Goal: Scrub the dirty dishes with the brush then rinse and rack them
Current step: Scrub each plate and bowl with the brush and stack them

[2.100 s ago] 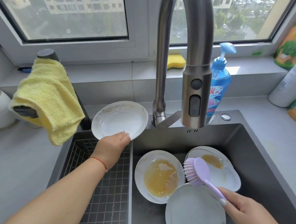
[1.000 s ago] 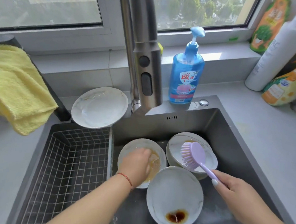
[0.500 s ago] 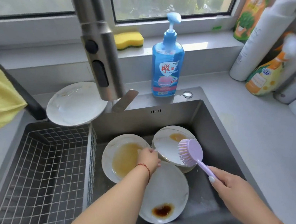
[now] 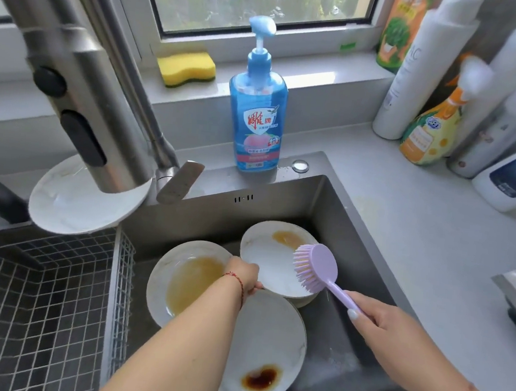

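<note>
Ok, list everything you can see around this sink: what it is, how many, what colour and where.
dirty plates: three, white, stained, in the sink basin
clean plate: one, white, at the rack's far edge
brush: one, lilac, over the far plate
wire rack: one, metal, left basin
faucet: one, steel, behind the sink
soap bottle: one, blue, behind the sink
sponge: one, yellow, windowsill
bottles: several, mixed colours, right counter
left hand: grips the far plate's rim
right hand: holds the brush handle
</note>
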